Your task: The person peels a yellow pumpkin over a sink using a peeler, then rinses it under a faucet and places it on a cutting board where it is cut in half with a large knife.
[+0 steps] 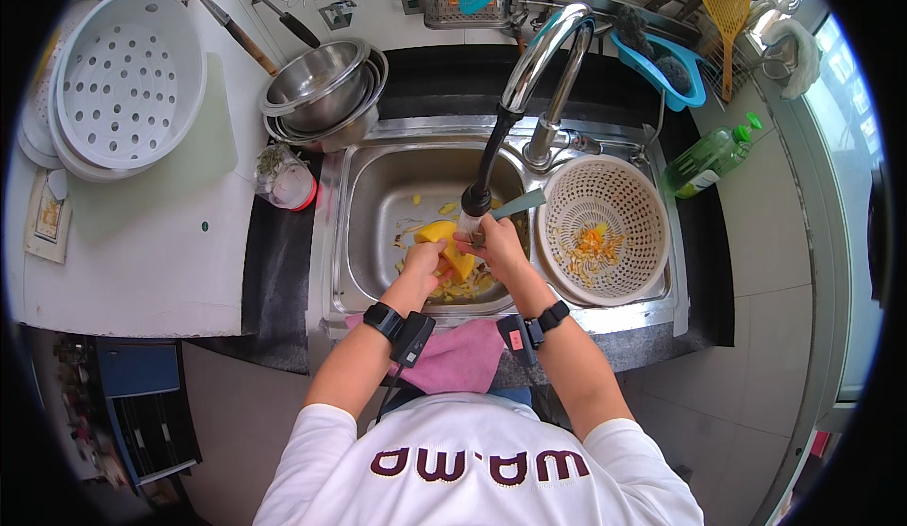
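My left hand (425,267) holds a peeled piece of yellow squash or pumpkin (460,260) in the left basin of the steel sink (375,186). Beside it, my right hand (499,246) is closed around a small tool whose form I cannot tell, right under the black tap nozzle (476,200). Water seems to run from the nozzle onto the fingers. A grey-green handle (521,203) sticks out past my right hand towards the colander. Yellow peelings (464,290) lie on the basin floor. To the right, a beige plastic colander (613,178) holds orange pulp and seeds (594,246).
Nested steel bowls (319,90) and a red-lidded jar (285,178) stand left of the sink. A green soap bottle (708,164) is at the right. The chrome tap (545,136) arches over the basin. A pink cloth (457,356) hangs at the front edge.
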